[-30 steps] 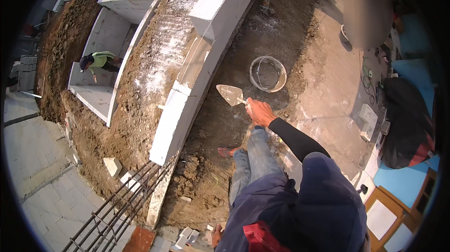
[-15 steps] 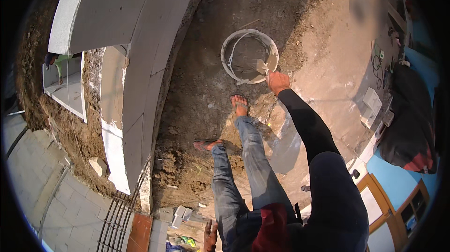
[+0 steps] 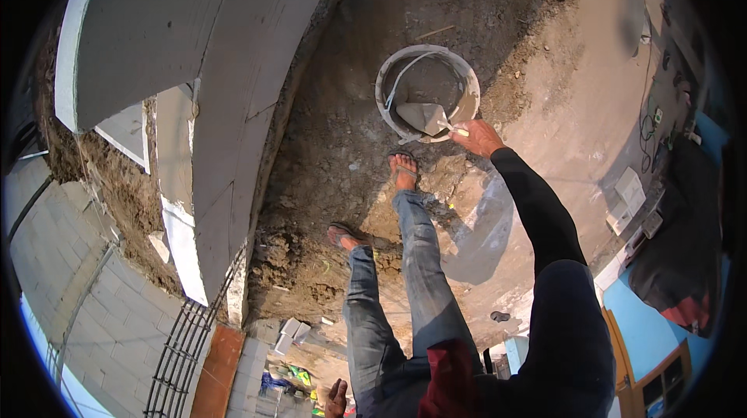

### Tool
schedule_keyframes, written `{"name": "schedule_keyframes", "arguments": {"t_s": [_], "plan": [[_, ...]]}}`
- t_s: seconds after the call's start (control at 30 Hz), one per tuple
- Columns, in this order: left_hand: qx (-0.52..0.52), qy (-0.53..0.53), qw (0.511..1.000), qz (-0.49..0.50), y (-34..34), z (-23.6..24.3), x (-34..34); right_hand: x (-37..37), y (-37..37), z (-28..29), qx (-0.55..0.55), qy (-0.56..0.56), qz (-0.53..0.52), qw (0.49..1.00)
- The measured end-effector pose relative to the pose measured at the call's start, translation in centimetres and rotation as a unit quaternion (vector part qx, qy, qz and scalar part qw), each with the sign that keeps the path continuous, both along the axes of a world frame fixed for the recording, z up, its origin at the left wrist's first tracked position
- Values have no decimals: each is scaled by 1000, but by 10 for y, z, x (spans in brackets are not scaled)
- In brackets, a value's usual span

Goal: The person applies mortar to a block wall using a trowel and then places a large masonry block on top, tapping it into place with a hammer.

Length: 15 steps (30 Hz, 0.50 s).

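Note:
My right hand (image 3: 476, 136) grips a trowel by its handle, with the trowel's blade (image 3: 420, 116) down inside a round bucket (image 3: 469, 83) of grey mortar that stands on the dirt beside my feet. A pale handle arches across the bucket's mouth. At the lower edge, beside my left thigh, my left hand (image 3: 336, 398) hangs with loosely extended fingers and nothing visible in it. Left of the bucket runs a low wall of grey blocks (image 3: 233, 130), partly coated with smooth mortar along a lower section.
Rebar (image 3: 179, 352) extends from the wall's near end beside an orange board (image 3: 218, 371). Pale pavers (image 3: 109, 309) lie at left. At right are cables (image 3: 646, 138), pale blocks (image 3: 626, 200), a dark covered object (image 3: 677, 247) and blue panels (image 3: 630, 309). Small debris lies near my legs.
The view has swung down toward the bucket and wall. My right hand has lowered the trowel from above the ground into the bucket, its blade now deeper in the mortar.

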<state>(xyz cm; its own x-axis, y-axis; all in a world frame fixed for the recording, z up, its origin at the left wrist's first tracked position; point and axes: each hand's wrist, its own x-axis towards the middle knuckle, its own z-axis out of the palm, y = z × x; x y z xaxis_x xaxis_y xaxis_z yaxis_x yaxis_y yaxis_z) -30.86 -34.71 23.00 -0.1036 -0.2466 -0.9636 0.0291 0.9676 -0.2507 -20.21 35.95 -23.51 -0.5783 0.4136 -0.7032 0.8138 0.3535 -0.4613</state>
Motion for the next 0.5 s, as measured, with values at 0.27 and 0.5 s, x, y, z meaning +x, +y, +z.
{"name": "schedule_keyframes", "arguments": {"t_s": [0.27,0.5], "plan": [[-12,184,940,287,48,-3,14,30,-17,106,40,52,-43,997],[88,248,890,373,26,-43,43,-113,-39,311,44,145,48,987]]}}
